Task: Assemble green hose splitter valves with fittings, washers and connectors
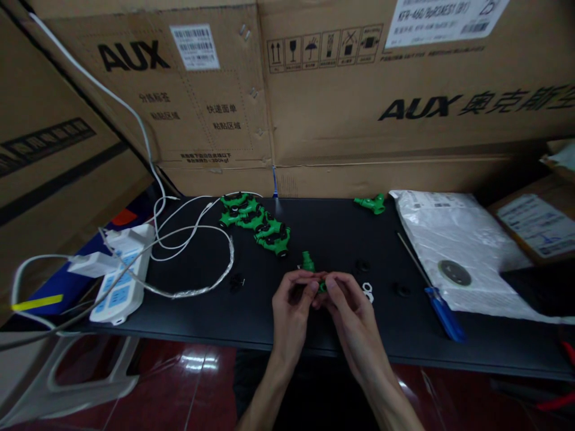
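Note:
My left hand (291, 299) and my right hand (349, 298) meet near the table's front edge, fingers pinched together around a green plastic hose fitting (322, 287). Most of that fitting is hidden by the fingers. A ribbed green end (308, 260) sticks out just beyond my left fingertips; I cannot tell if it belongs to the same piece. White nuts (368, 291) lie right of my right hand, with a dark ring (362, 265) behind them. Several green branched fittings with black parts (258, 221) are grouped at the back left. Another green fitting (371, 204) lies at the back.
A blue-handled screwdriver (444, 314) and a white plastic parcel (462, 251) lie to the right, near a black ring (402, 290). Small black parts (236, 281) sit left. A power strip (123, 281) with white cables occupies the left end. Large cartons (314, 131) wall the back.

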Tool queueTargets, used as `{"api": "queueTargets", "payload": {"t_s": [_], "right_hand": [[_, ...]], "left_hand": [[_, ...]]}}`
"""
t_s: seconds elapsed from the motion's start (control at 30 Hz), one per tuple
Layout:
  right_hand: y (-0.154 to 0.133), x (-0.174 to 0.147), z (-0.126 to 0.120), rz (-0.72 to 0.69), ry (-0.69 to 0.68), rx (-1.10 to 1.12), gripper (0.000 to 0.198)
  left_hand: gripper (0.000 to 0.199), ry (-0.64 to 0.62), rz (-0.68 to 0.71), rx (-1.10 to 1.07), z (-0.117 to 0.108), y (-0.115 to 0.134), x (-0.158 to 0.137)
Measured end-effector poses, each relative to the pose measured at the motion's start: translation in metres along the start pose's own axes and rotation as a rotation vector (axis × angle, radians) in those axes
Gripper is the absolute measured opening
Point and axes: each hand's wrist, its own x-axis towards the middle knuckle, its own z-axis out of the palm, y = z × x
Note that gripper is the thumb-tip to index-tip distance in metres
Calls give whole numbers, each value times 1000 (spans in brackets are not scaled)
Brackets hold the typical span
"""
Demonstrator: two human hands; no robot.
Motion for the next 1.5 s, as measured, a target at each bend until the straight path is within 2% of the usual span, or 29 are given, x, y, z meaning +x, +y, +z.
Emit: {"api": "queueTargets", "payload": {"t_s": [0.17, 0.27, 0.33, 0.37, 0.43, 0.5, 0.53, 0.57, 0.63, 0.73, 0.87, 1.0, 1.1, 1.2, 1.4, 1.5], "right_hand": [[6, 2, -6, 88, 0, -34, 31], [7, 7, -6, 162, -51, -56, 41], [5, 11, -5, 175, -80, -62, 41], [2, 13, -6, 171, -82, -62, 40], [-8, 14, -11, 159, -63, -56, 40], [-20, 14, -23, 150, -31, -43, 42], [-27, 14, -31, 146, -13, -37, 43], [-34, 14, -39, 138, 11, -31, 43], [-46, 14, -57, 127, 76, -21, 43], [-58, 13, -76, 130, 160, -24, 43], [-62, 9, -83, 168, 193, -20, 41], [-57, 9, -84, 180, 158, 3, 38], [-52, 14, -83, 144, 97, -62, 38], [-49, 23, -76, 66, 4, -186, 39], [-46, 57, -38, 51, -252, -288, 45], [-41, 79, -20, 55, -361, -329, 46]], "left_hand": [[4, -127, 140, 267, -15, -2, -9], [13, -307, 305, 414, -21, 0, -18], [22, -384, 426, 475, -24, 4, -23], [25, -379, 485, 490, -26, 7, -23], [26, -276, 561, 507, -28, 15, -21], [19, -151, 522, 537, -27, 23, -11], [17, -133, 454, 572, -24, 25, -4], [17, -185, 396, 619, -21, 27, 4], [21, -371, 344, 703, -9, 25, 21], [25, -525, 388, 735, 14, 12, 45], [21, -604, 399, 745, 42, -5, 67], [15, -639, 382, 726, 51, -11, 75], [11, -648, 350, 693, 45, -5, 79], [10, -619, 318, 653, 29, 9, 87], [18, -509, 132, 380, -10, 42, 108], [24, -470, 98, 315, -23, 49, 113]]}}
